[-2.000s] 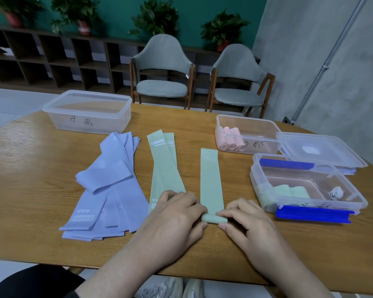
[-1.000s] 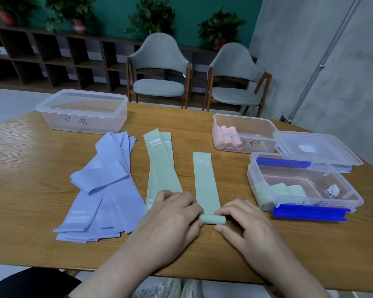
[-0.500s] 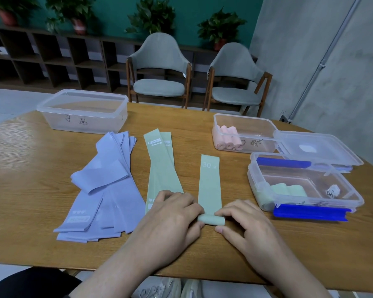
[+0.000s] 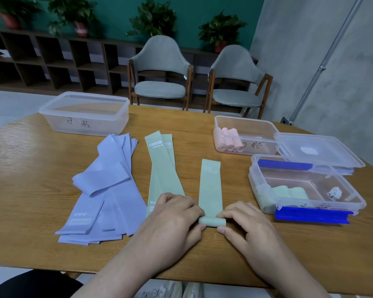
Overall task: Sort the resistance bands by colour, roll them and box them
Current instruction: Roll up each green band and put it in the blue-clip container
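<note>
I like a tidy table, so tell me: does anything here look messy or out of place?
Only the purple bands look untidy: they lie fanned and askew, one folded over across the heap. The green bands lie straight, and both hands roll one green band neatly. Nothing looks spilled or damaged.

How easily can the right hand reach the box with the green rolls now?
Probably yes. The box with green rolls stands open just right of the right hand, with bare table between. But that hand now pinches the green band.
</note>
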Motion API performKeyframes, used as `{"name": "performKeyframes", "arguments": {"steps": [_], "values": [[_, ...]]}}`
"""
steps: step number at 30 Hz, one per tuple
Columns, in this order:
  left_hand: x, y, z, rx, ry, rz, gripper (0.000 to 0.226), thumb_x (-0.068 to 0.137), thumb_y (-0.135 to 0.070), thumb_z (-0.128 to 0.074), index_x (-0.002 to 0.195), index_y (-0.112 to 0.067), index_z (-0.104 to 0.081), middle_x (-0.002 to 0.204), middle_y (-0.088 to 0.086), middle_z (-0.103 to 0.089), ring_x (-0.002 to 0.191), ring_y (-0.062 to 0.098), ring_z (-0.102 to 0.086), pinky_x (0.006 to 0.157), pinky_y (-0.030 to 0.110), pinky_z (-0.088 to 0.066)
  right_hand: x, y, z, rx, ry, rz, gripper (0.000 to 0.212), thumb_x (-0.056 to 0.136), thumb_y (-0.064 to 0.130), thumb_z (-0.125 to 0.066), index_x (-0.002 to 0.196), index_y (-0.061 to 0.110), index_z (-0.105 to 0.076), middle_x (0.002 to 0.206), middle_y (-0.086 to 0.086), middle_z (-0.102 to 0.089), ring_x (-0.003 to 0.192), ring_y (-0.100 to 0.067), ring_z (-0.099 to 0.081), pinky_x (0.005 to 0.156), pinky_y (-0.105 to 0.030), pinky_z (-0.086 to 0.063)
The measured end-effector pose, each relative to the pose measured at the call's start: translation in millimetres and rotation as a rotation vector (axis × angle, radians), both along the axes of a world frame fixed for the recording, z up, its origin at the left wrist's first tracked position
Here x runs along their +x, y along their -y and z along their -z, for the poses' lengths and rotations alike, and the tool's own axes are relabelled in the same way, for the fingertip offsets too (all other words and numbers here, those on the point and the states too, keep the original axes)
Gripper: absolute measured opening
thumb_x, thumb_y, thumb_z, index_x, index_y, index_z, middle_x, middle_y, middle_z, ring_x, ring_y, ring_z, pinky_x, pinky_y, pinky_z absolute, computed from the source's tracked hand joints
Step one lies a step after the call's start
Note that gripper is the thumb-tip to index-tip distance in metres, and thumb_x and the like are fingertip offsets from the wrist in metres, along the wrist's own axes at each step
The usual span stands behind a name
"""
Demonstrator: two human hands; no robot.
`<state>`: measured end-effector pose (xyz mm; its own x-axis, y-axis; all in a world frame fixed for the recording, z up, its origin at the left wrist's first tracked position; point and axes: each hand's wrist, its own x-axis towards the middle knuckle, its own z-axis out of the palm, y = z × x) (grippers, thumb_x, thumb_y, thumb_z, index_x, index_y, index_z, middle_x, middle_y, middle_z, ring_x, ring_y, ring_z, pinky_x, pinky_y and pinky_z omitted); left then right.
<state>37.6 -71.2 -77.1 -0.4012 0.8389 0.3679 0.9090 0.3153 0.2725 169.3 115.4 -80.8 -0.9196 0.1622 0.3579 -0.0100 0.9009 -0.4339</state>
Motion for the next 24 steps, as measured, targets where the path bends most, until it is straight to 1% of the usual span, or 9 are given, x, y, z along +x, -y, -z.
{"name": "performKeyframes", "arguments": {"steps": [3, 5, 9, 11, 14, 20, 24], "values": [[0.4, 0.5, 0.7, 0.021, 0.007, 0.001, 0.024, 0.094, -0.048, -0.05, 0.109, -0.035, -0.063, 0.102, -0.019, -0.058, 0.1, 0.003, -0.052, 0.1, 0.024, -0.028, 0.2, -1.1, 1.4, 0.012, 0.007, 0.0, 0.032, 0.094, 0.054, -0.048, 0.107, 0.034, -0.069, 0.102, 0.028, -0.053, 0.105, 0.002, -0.05, 0.091, -0.017, -0.037], [-0.1, 0.3, 1.2, 0.032, 0.012, 0.005, 0.022, 0.094, -0.046, -0.049, 0.108, -0.034, -0.062, 0.102, -0.019, -0.059, 0.101, 0.004, -0.053, 0.1, 0.026, -0.029, 0.2, -1.0, 1.3, 0.007, 0.005, 0.001, 0.034, 0.095, 0.055, -0.047, 0.108, 0.034, -0.07, 0.102, 0.028, -0.052, 0.104, 0.003, -0.05, 0.091, -0.015, -0.035], [-1.3, -0.7, 1.5, 0.026, 0.005, 0.003, 0.022, 0.095, -0.044, -0.047, 0.108, -0.034, -0.063, 0.102, -0.019, -0.06, 0.101, 0.005, -0.054, 0.1, 0.028, -0.029, 0.8, -0.5, 0.9, 0.002, -0.002, 0.01, 0.036, 0.091, 0.055, -0.051, 0.112, 0.032, -0.068, 0.103, 0.028, -0.053, 0.106, 0.003, -0.05, 0.093, -0.016, -0.036], [-1.3, -0.6, 1.2, 0.016, 0.008, 0.002, 0.024, 0.096, -0.045, -0.046, 0.109, -0.034, -0.063, 0.103, -0.018, -0.06, 0.102, 0.005, -0.054, 0.1, 0.028, -0.029, 0.9, -0.5, -0.2, 0.0, 0.008, 0.017, 0.032, 0.088, 0.055, -0.054, 0.109, 0.034, -0.066, 0.103, 0.029, -0.053, 0.106, 0.002, -0.051, 0.092, -0.016, -0.037], [-1.0, -0.9, 0.9, 0.008, 0.005, 0.002, 0.026, 0.097, -0.045, -0.044, 0.11, -0.035, -0.064, 0.102, -0.018, -0.058, 0.1, 0.006, -0.054, 0.1, 0.028, -0.029, 0.6, -0.2, -0.3, -0.001, -0.005, 0.009, 0.028, 0.09, 0.053, -0.054, 0.104, 0.033, -0.067, 0.103, 0.027, -0.054, 0.104, 0.0, -0.052, 0.092, -0.018, -0.038], [-0.5, -0.3, -0.6, 0.012, 0.017, -0.011, 0.028, 0.093, -0.05, -0.046, 0.111, -0.036, -0.062, 0.104, -0.02, -0.058, 0.102, 0.003, -0.051, 0.103, 0.027, -0.027, 0.9, 0.0, 0.3, -0.001, 0.002, 0.013, 0.035, 0.094, 0.054, -0.048, 0.11, 0.031, -0.07, 0.103, 0.028, -0.054, 0.103, -0.001, -0.052, 0.092, -0.018, -0.038], [-1.5, -1.5, 0.5, 0.015, 0.012, -0.015, 0.026, 0.094, -0.048, -0.046, 0.108, -0.035, -0.064, 0.1, -0.019, -0.057, 0.099, 0.005, -0.053, 0.101, 0.028, -0.028, 0.8, 0.3, -1.3, -0.021, 0.01, 0.022, 0.037, 0.087, 0.056, -0.054, 0.114, 0.034, -0.067, 0.102, 0.029, -0.053, 0.105, 0.002, -0.051, 0.093, -0.016, -0.036]]}}
